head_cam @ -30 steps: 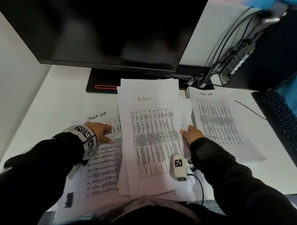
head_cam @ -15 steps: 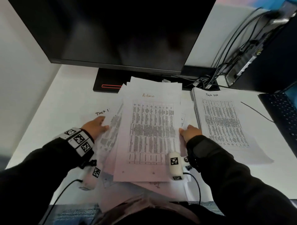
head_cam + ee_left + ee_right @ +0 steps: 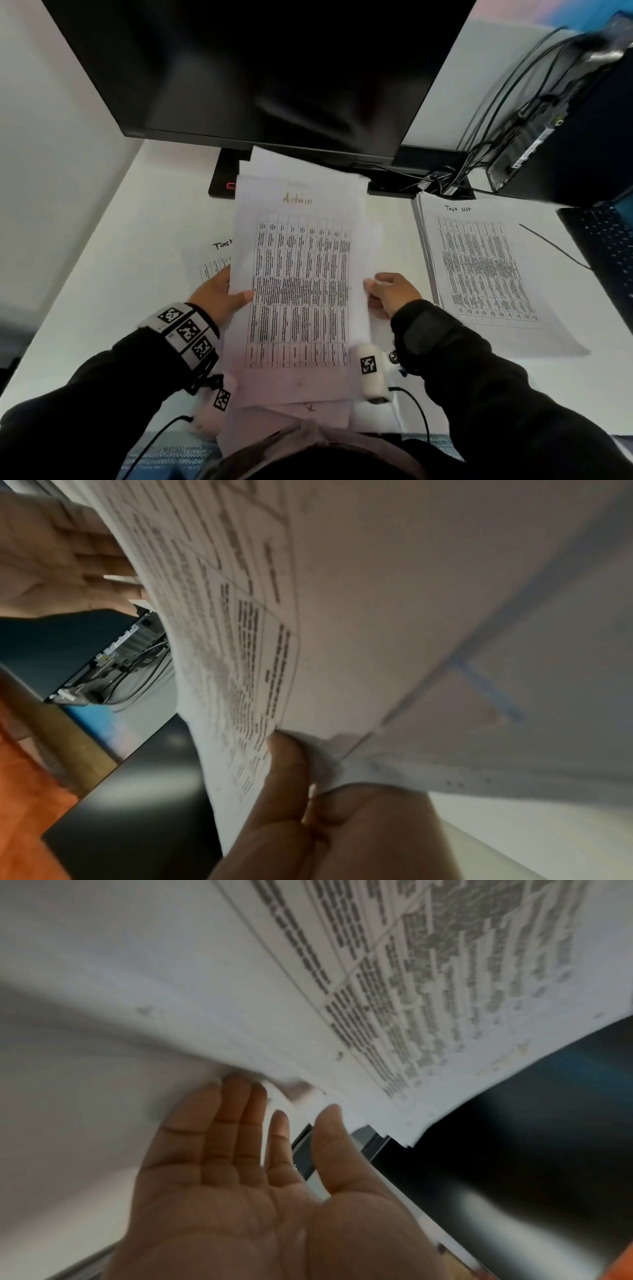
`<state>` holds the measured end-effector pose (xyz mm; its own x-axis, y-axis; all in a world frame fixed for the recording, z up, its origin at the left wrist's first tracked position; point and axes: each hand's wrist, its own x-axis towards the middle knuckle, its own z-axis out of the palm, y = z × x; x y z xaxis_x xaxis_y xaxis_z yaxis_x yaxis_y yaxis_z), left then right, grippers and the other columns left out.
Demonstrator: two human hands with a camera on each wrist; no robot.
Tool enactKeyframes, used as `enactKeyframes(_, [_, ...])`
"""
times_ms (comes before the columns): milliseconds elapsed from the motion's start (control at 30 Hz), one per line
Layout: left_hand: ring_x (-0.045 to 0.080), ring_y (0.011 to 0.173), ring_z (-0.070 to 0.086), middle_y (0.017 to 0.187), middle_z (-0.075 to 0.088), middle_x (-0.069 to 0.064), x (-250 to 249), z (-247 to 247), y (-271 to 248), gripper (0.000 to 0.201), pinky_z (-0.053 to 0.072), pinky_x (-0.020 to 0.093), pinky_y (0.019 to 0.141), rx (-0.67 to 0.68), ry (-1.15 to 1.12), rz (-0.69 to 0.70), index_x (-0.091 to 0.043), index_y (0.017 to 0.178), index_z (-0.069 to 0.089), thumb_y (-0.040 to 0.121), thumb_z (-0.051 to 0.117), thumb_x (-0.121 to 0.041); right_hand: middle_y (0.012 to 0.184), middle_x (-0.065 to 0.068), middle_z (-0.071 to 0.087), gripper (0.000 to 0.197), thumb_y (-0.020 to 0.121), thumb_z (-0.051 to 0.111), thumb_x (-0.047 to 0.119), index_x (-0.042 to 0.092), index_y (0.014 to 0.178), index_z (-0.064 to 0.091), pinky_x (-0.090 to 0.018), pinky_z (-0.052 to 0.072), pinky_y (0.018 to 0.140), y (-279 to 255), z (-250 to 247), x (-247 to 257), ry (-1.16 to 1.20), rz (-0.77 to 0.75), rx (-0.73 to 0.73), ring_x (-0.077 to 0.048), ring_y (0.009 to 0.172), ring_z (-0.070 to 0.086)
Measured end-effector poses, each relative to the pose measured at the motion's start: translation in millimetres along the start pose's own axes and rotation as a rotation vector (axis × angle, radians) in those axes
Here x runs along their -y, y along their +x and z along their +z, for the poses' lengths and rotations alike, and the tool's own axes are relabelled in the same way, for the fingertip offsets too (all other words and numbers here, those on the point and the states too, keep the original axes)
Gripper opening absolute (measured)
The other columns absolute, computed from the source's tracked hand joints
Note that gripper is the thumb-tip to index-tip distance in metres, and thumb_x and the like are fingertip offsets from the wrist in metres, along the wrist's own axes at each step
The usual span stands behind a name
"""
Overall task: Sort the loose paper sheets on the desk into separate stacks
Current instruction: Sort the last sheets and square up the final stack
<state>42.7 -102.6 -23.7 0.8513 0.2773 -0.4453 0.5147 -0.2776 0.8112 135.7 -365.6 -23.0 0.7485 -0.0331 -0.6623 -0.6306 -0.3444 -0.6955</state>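
The Admin bundle of sheets fills the centre of the head view, lifted between both hands; the left hand pinches its left edge, thumb on top; the right hand meets its right edge with fingers nearly straight beneath the paper; a Task list stack lies flat at the right of the frame, apart from the hands; another Task sheet peeks out at the left, behind the left hand.

White sheets printed with black grid tables, "Admin" scrawled in yellow; monitor black; wristband checker-tagged.
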Motion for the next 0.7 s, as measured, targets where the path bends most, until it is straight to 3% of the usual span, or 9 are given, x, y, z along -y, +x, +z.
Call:
enactKeyframes(33, [0.02,0.111,0.053,0.117,0.058,-0.001,-1.0,-1.4,-2.2,0.051,0.036,0.037,0.103,-0.007,-0.058,0.013,-0.016,0.133,0.043,0.086,0.061,-0.01,0.085,-0.006,0.054,0.021,0.091,0.058,0.025,0.022,0.108,0.047,-0.023,0.049,0.057,-5.7,-1.4,4.1,0.016,-0.027,0.003,-0.015,0.064,0.052])
enactKeyframes(100, [0.019,0.114,0.051,0.117,0.057,-0.005,-0.1,-2.9,-5.0,0.053,0.034,0.042,0.106,0.006,-0.14,0.021,-0.018,0.134,0.042,0.085,0.063,-0.013,0.103,-0.003,0.057,0.039,0.093,0.051,0.037,0.02,0.127,0.042,-0.031,0.05,0.084,-18.4,-4.3,11.4,-0.033,-0.119,0.003,-0.018,0.086,0.056])
enactKeyframes(167, [0.019,0.119,0.051,0.122,0.058,-0.006,-3.9,-3.6,-9.4,0.064,0.034,0.045,0.107,0.052,-0.253,0.044,-0.021,0.133,0.042,0.076,0.071,-0.025,0.118,0.008,0.051,0.048,0.094,0.043,0.045,0.022,0.136,0.038,-0.03,0.037,0.101,-32.8,-6.7,17.9,0.007,-0.246,-0.006,-0.013,0.107,0.048])
enactKeyframes(233, [0.017,0.119,0.053,0.122,0.06,-0.008,-6.8,-4.3,-12.0,0.088,0.035,0.044,0.107,0.111,-0.306,0.086,-0.026,0.13,0.043,0.054,0.082,-0.048,0.123,0.015,0.049,0.049,0.093,0.045,0.046,0.027,0.138,0.037,-0.027,0.031,0.102,-45.7,-7.6,25.1,0.134,-0.339,0.004,-0.008,0.115,0.044])
enactKeyframes(300, [0.01,0.113,0.055,0.115,0.061,-0.014,-13.2,-5.8,-12.4,0.096,0.036,0.041,0.106,0.142,-0.281,0.116,-0.024,0.13,0.043,0.046,0.083,-0.049,0.123,0.015,0.056,0.049,0.091,0.054,0.04,0.03,0.136,0.039,-0.03,0.036,0.102,-52.2,-8.3,33.4,0.156,-0.418,0.012,-0.009,0.115,0.05])
enactKeyframes(400, [0.006,0.106,0.056,0.105,0.06,-0.023,-27.4,-10.9,-11.4,0.091,0.038,0.04,0.105,0.167,-0.158,0.154,-0.025,0.129,0.042,0.051,0.084,-0.044,0.104,0.021,0.058,0.036,0.093,0.054,0.024,0.03,0.126,0.044,-0.016,0.04,0.086,-58.4,-12.4,46.3,0.024,-0.549,0.016,0.004,0.098,0.053])
enactKeyframes(500, [0.014,0.113,0.053,0.117,0.058,-0.012,-46.1,-17.4,-9.2,0.063,0.037,0.043,0.106,0.067,-0.054,0.203,-0.021,0.135,0.04,0.08,0.068,-0.012,0.1,0.024,0.056,0.03,0.095,0.049,0.016,0.029,0.122,0.045,-0.001,0.041,0.077,-65.6,-17.3,58.7,0.056,-0.648,-0.004,0.014,0.092,0.049])
enactKeyframes(567, [0.016,0.115,0.052,0.122,0.056,-0.008,-61.2,-20.6,-7.9,0.055,0.038,0.044,0.105,-0.047,-0.089,0.268,-0.021,0.136,0.04,0.087,0.058,-0.005,0.102,0.021,0.057,0.032,0.095,0.048,0.014,0.021,0.126,0.047,0.0,0.043,0.079,-72.8,-18.7,67.2,0.075,-0.707,-0.026,0.013,0.093,0.051])
enactKeyframes(700, [0.013,0.116,0.054,0.12,0.058,-0.012,-92.5,-32.0,-10.8,0.051,0.039,0.043,0.104,-0.243,-0.273,0.429,-0.027,0.134,0.042,0.089,0.056,-0.009,0.113,0.006,0.06,0.035,0.094,0.049,0.006,0.011,0.128,0.046,-0.003,0.044,0.083,-81.0,-21.5,78.6,0.141,-0.816,-0.025,0.004,0.101,0.056])
